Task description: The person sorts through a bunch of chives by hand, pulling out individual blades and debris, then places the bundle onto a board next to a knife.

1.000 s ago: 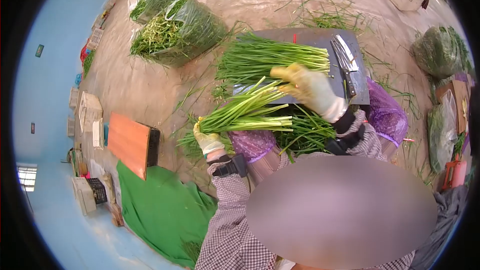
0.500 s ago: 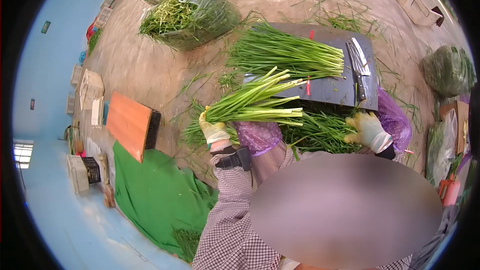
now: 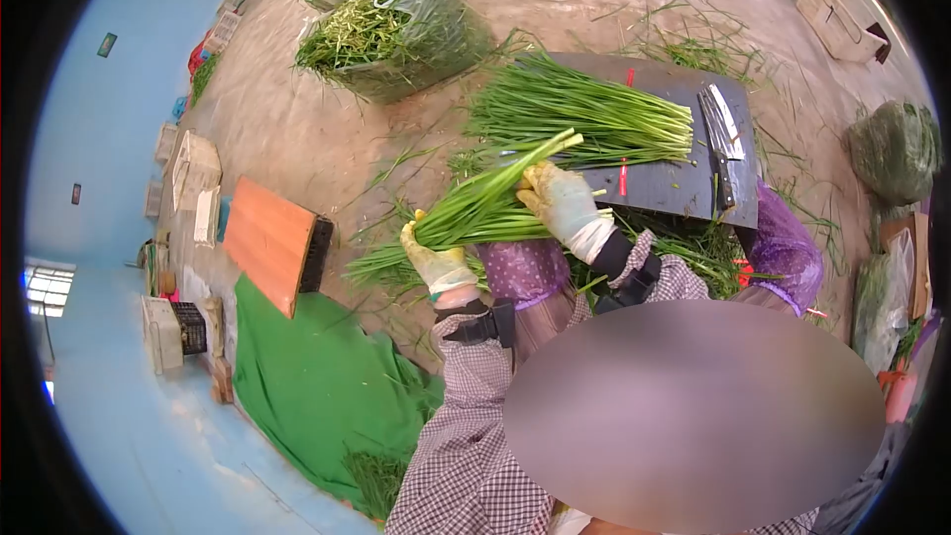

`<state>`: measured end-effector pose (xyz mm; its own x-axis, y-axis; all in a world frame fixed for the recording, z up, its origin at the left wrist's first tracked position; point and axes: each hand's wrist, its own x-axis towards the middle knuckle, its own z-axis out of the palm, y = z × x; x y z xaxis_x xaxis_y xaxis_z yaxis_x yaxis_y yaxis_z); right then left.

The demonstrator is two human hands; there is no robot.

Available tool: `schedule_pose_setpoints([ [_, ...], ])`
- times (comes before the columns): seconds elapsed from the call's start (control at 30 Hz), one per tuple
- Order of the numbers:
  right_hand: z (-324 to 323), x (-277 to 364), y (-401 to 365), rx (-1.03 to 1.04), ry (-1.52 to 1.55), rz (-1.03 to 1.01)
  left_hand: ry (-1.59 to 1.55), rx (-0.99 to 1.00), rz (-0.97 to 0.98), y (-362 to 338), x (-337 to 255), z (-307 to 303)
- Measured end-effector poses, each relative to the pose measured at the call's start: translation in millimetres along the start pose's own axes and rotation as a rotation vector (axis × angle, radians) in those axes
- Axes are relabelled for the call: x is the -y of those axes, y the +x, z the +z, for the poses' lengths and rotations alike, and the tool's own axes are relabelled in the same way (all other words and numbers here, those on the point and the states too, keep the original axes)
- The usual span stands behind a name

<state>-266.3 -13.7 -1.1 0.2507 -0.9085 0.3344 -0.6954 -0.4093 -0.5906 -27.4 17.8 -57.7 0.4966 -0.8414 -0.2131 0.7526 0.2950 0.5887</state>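
My left hand, in a stained pale glove, is closed around the leafy part of a bunch of garlic chives with its pale stems to the right. At the stem side, my right hand, gloved too, has its curled fingers on the bunch; part of its grip is hidden. Beyond them, a larger pile of garlic chives lies on a dark board. A knife rests at the board's right side. Loose chives lie below the board, partly covered by my right arm.
Large plastic bags of greens stand at the back left. An orange board leans on a black crate, beside a green cloth. A wrapped bundle lies far right. Red strips are on the dark board.
My right hand has moved left and up from the loose chives below the board to the bunch in my left hand. The view has shifted slightly.
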Motion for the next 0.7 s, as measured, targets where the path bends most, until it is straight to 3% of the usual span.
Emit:
schedule_pose_setpoints([
  [0.07,-4.8,14.5,2.3,-0.040,0.221,-0.033,-0.156,-0.105,-0.073,-10.7,-8.1,23.5],
  [0.1,-16.0,23.1,-4.4,-0.017,0.437,-0.083,0.151,-0.063,0.114,-13.7,-3.7,24.0],
  [0.17,-72.7,52.2,-18.9,0.361,0.963,-0.033,0.765,0.025,0.485,-20.8,8.0,24.0],
  [0.23,-118.0,56.6,-45.2,0.677,1.194,-0.173,0.215,-0.107,0.089,-6.6,-1.4,15.4],
  [0.27,-132.5,46.8,-52.7,0.736,1.145,-0.324,-0.062,-0.166,-0.110,2.3,-4.4,9.7],
  [0.3,-144.8,34.1,-63.6,0.744,1.069,-0.347,-0.037,-0.164,-0.096,8.9,-1.5,2.6],
  [0.33,-154.6,20.4,-74.2,0.734,1.006,-0.186,-0.013,-0.161,-0.082,15.2,4.1,-6.2],
  [0.4,-148.4,-3.4,-92.7,0.336,0.691,0.021,-0.013,-0.147,-0.099,24.4,10.1,-23.3],
  [0.47,-152.4,0.6,-89.0,0.068,0.557,0.277,-0.060,-0.112,-0.164,32.5,11.1,-28.6],
  [0.5,-139.9,-5.0,-77.9,-0.124,0.216,-0.114,-0.087,-0.121,-0.193,33.6,12.2,-27.3],
  [0.6,-99.6,5.6,-45.5,-0.081,0.242,0.059,-0.090,-0.034,-0.186,29.7,10.7,-20.5],
  [0.7,-42.1,0.6,-11.6,0.081,-0.140,0.090,0.213,-0.058,0.072,-2.2,9.2,19.8],
])
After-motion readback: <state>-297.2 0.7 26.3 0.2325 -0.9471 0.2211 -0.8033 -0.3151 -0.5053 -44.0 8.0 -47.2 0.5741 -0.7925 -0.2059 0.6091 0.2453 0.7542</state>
